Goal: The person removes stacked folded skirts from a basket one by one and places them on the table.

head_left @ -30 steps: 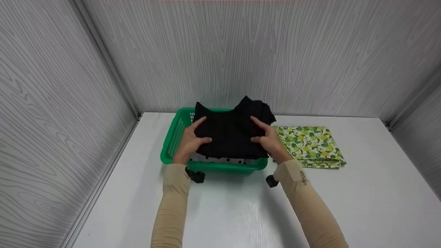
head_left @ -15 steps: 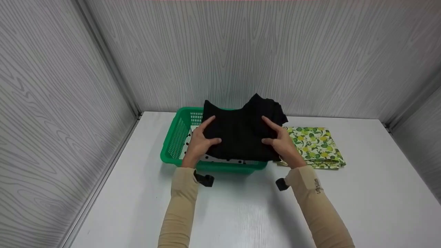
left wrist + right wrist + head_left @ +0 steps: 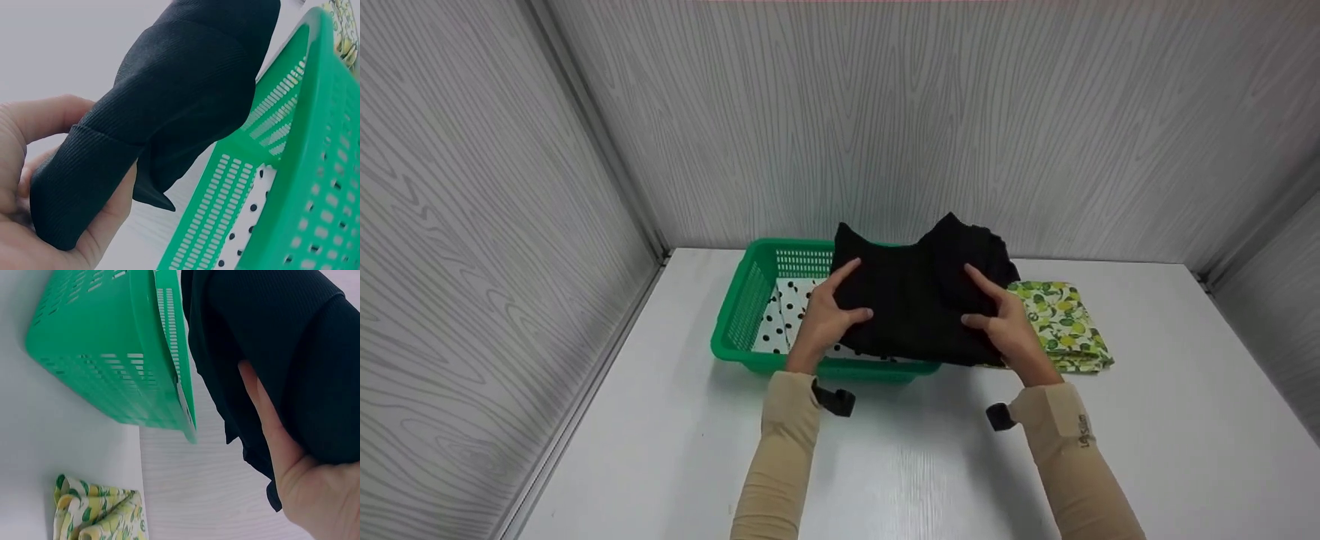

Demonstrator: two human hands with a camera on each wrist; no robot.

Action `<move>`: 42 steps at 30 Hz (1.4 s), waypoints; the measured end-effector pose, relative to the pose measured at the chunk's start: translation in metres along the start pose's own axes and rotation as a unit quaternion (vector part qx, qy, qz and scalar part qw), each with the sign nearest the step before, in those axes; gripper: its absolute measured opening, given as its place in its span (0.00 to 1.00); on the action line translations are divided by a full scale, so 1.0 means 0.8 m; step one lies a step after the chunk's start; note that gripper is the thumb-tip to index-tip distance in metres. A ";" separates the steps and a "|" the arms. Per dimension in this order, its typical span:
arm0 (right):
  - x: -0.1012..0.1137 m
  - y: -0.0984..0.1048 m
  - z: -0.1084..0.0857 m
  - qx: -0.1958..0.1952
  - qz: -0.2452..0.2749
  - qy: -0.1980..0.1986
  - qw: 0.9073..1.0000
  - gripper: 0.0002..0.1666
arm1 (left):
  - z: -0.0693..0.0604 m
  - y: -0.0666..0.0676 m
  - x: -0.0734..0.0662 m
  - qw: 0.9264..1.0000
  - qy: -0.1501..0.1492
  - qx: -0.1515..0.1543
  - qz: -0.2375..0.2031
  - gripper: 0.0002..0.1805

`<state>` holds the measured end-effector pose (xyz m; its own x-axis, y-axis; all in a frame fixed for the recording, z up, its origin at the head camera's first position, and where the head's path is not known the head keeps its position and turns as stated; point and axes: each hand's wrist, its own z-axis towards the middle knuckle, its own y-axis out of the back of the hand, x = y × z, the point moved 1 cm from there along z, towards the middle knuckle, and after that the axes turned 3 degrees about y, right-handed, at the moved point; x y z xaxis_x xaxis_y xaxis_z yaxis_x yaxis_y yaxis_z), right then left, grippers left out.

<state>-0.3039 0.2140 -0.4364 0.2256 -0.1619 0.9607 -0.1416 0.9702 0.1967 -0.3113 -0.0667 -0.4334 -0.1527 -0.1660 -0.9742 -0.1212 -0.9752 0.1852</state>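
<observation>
A folded black cloth (image 3: 915, 307), finely ribbed up close, hangs in the air between both hands. The left hand (image 3: 823, 321) grips its left side, thumb on the near face and other fingers behind or under it, as the left wrist view (image 3: 107, 225) shows. On the opposite side the right hand (image 3: 1006, 326) holds it the same way, with part of its fingers hidden by the fabric. Below is a green plastic basket (image 3: 723, 330), its right part covered by the cloth in the head view. Inside it lies a white cloth with black dots (image 3: 771, 330).
Right of the basket, a folded lemon-print cloth (image 3: 1066, 322) lies on the white table (image 3: 885, 480), partly hidden behind the black cloth and right hand. Grey wood-grain panels (image 3: 840, 120) close off the back and sides.
Both hands have carried the black cloth to the right, from over the basket to over its right edge and part of the lemon-print cloth. More of the dotted cloth now shows.
</observation>
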 end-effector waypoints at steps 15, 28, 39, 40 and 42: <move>0.001 0.029 -0.031 -0.009 0.002 -0.006 1.000 0.48 | -0.004 -0.035 -0.001 0.999 -0.002 0.036 -0.021 0.43; 0.006 0.054 -0.050 -0.026 -0.002 -0.019 0.999 0.48 | -0.008 -0.063 -0.007 0.999 -0.011 0.041 -0.024 0.43; 0.003 0.072 -0.070 -0.041 -0.020 -0.019 0.999 0.48 | -0.013 -0.087 -0.005 0.998 -0.014 0.054 -0.024 0.43; 0.002 0.074 -0.072 -0.041 -0.021 -0.019 0.999 0.48 | -0.013 -0.089 -0.006 0.998 -0.015 0.056 -0.022 0.43; 0.002 0.076 -0.076 -0.042 -0.022 -0.022 0.999 0.48 | -0.014 -0.092 -0.007 0.998 -0.012 0.061 -0.025 0.43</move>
<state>-0.2537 0.2841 -0.4350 0.1862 -0.2107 0.9597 -0.0510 0.9734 0.2236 -0.2905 0.0047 -0.4431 -0.1667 -0.1124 -0.9796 -0.2474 -0.9569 0.1519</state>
